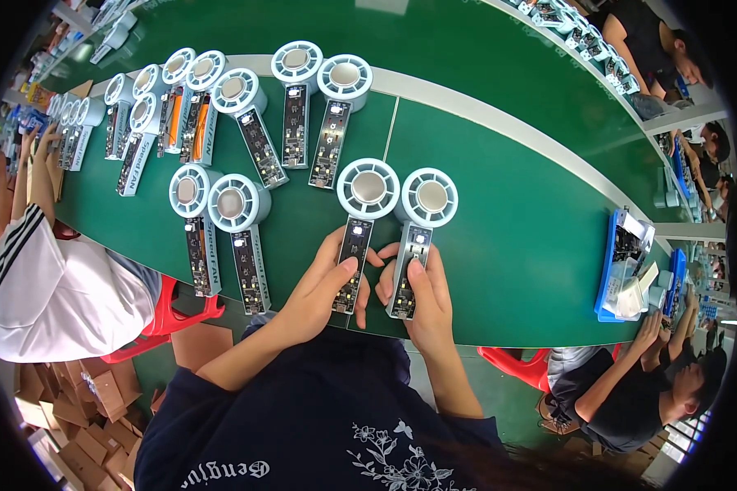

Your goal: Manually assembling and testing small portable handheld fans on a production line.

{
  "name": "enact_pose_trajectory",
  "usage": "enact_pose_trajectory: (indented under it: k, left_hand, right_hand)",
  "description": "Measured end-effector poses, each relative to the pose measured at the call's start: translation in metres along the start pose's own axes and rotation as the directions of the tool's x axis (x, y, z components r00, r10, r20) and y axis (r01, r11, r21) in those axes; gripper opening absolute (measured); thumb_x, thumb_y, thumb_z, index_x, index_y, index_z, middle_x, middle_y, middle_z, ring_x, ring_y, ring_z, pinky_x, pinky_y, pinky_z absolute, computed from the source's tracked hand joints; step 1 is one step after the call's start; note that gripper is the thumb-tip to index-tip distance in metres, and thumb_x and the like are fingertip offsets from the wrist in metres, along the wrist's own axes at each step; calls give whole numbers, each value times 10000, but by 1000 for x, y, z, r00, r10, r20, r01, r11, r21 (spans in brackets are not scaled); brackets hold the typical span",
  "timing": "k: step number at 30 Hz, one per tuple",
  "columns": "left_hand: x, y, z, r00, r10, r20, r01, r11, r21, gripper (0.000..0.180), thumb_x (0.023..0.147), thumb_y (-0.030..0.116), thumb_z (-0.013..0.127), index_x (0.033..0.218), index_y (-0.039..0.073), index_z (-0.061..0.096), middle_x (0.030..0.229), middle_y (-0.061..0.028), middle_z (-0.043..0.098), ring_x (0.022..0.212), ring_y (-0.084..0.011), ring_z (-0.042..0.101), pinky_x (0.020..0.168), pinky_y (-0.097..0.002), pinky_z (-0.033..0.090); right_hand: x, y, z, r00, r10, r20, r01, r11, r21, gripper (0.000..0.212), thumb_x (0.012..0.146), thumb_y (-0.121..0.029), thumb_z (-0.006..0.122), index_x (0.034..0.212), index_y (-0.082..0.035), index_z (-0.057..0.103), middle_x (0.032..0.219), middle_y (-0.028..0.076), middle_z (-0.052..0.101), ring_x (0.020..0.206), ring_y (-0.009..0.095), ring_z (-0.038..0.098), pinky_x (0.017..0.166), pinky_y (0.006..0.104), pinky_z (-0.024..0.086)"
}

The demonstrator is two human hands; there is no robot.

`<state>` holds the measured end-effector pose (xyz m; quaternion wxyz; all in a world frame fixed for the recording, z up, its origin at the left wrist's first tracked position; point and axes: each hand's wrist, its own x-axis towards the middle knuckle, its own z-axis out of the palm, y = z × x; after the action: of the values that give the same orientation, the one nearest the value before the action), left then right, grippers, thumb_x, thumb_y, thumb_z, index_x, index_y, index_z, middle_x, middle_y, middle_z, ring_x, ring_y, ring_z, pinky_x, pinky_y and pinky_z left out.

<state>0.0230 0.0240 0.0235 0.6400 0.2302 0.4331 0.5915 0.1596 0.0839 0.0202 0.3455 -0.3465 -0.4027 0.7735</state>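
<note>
My left hand (313, 288) is closed round the handle of a pale blue handheld fan (368, 190), its thumb on the bare black circuit board. In my right hand (430, 301) is a second handheld fan (430, 199), gripped by its handle with the thumb on the board. Both fans point their round, silver-centred heads away from me, close side by side over the table edge. Left of my hands, two similar fans (233, 204) lie on the green table (516, 237). Further up and left, several more lie in a loose row, their boards exposed; a few show orange inside the handle.
A pale rail (458, 102) curves along the table's far side. At the right end sits a blue tray (608, 270) of small parts. A person in white (74, 286) works to the left, others to the right. Red stools (172, 315) and cardboard boxes (98, 389) stand below.
</note>
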Motion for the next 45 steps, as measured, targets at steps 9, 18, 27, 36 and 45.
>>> enact_pose_trajectory:
  k: [9,18,27,36,45]
  left_hand:
    - [0,3,-3,999,-30,35,31,999,-17,456,941,107,322,1354,1,160,1105,-174,447,691,-170,521,529,-295,512]
    - [0,5,-5,997,-28,71,27,1000,11,448,944,106,324,1347,-10,164,1109,-172,447,704,-180,530,551,-301,513]
    - [0,6,-7,996,-45,80,45,999,-3,448,950,114,330,1346,-14,166,1120,-165,441,728,-184,535,598,-302,507]
    - [0,6,-4,996,-51,69,53,998,-25,441,950,115,340,1338,-16,179,1118,-165,446,728,-188,540,616,-306,507]
    - [0,4,-7,997,-49,56,50,999,-20,449,938,146,359,1323,-21,201,1120,-183,462,698,-206,556,590,-320,513]
  right_hand:
    - [1,-2,-1,1000,28,0,-28,999,43,292,934,-157,339,1152,30,392,833,144,529,621,150,454,588,249,396]
    - [2,-1,-4,999,21,42,-21,1000,-3,310,927,-170,343,1156,32,393,806,139,525,620,151,453,589,250,393]
    - [1,-2,-2,999,53,10,-53,999,13,320,928,-183,347,1153,36,405,733,116,513,614,151,452,583,243,384]
    - [0,0,-2,1000,16,19,-16,1000,-16,335,927,-186,344,1163,44,403,729,114,514,616,147,455,575,237,382]
    - [0,-1,-2,999,32,4,-32,999,4,332,929,-188,345,1161,40,412,710,102,513,619,145,464,571,230,383]
